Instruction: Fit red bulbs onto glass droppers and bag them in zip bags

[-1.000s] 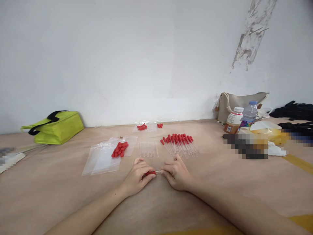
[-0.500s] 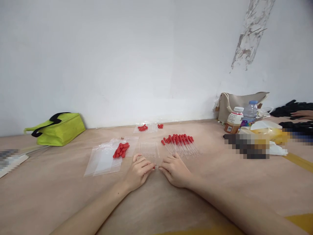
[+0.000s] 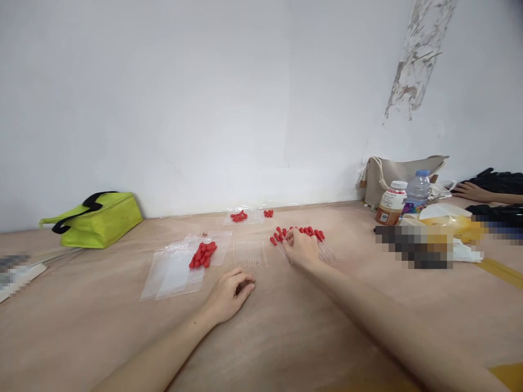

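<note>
My left hand [image 3: 231, 294] rests on the table, thumb and fingers apart, holding nothing. My right hand [image 3: 301, 247] reaches over a row of droppers [image 3: 324, 247] with red rubber bulbs and thin clear tubes. Its fingers are closed on a dropper at the row's left part; the hand hides much of that dropper. Several bare clear tubes [image 3: 248, 253] lie side by side just beyond my left hand. To their left, a pile of loose red bulbs [image 3: 202, 255] sits on clear zip bags [image 3: 171, 277].
Near the wall lies a clear bag [image 3: 255, 216] with more red bulbs and tubes. A lime-green bag [image 3: 102, 220] stands at the left. On the right are a beige bag [image 3: 373, 182], a brown drink bottle [image 3: 391, 204], a water bottle [image 3: 419, 190] and another person's hand [image 3: 474, 191].
My hands have moved apart. The right one went forward and right to the dropper row, while the left opened and stayed nearly in place. The other person's hand moved left.
</note>
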The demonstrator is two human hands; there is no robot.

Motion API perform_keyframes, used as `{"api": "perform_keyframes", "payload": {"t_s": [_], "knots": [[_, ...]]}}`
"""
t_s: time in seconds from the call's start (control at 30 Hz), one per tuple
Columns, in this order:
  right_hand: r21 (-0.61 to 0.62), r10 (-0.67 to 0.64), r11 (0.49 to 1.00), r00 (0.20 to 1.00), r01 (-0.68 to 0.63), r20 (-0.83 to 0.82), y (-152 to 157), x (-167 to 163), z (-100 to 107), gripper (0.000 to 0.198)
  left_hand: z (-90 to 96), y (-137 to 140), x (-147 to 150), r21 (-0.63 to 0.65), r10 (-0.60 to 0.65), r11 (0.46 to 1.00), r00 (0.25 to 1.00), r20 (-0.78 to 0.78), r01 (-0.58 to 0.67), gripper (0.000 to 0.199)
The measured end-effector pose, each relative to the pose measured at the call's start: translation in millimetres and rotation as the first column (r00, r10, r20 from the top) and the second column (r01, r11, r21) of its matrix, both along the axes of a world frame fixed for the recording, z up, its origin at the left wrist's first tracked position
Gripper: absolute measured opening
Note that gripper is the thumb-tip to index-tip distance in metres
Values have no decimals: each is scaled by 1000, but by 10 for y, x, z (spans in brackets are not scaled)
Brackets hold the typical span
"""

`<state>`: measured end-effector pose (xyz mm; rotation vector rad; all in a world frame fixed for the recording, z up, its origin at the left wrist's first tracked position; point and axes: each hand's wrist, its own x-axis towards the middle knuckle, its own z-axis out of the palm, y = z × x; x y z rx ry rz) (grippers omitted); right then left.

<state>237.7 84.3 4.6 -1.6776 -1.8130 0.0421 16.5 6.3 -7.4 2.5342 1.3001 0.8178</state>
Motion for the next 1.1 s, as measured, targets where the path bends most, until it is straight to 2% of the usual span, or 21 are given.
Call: {"api": "perform_keyframes", "payload": {"t_s": [0.2,0.33,0.43,0.53,0.7,0.8,0.9,0.97,1.0,1.1], "knots": [[-33,-97,994,990,101,103,163,-183,-94,13,10,-8,-10,-25,-7,1000,1000,8,7,16],[-73,-117,990,989,123,88,200,-178,-130,13,14,-8,-10,-51,-5,999,1000,11,5,16],[-85,-98,991,992,104,78,194,-164,-131,16,18,3,-15,-59,3,998,1000,3,-3,16],[-38,-61,997,994,65,95,140,-183,-109,17,11,8,-15,-59,0,998,1000,-2,0,16],[-11,47,999,987,-46,154,18,-318,-81,18,9,-11,5,-29,5,1000,1000,-1,-5,16],[-26,90,996,975,-86,203,-15,-419,-78,19,67,77,-86,151,145,978,989,16,-145,17],[-43,99,995,967,-92,234,-1,-505,-74,24,155,319,-342,291,417,865,908,34,-408,22],[-74,95,994,964,-78,247,28,-557,-71,24,195,526,-562,278,561,800,827,-33,-531,29],[-95,91,993,963,-68,255,43,-581,-69,23,203,625,-665,236,604,784,793,-78,-574,32],[-142,77,989,958,-38,278,79,-637,-61,22,178,854,-881,164,588,807,797,-137,-568,36]]}}
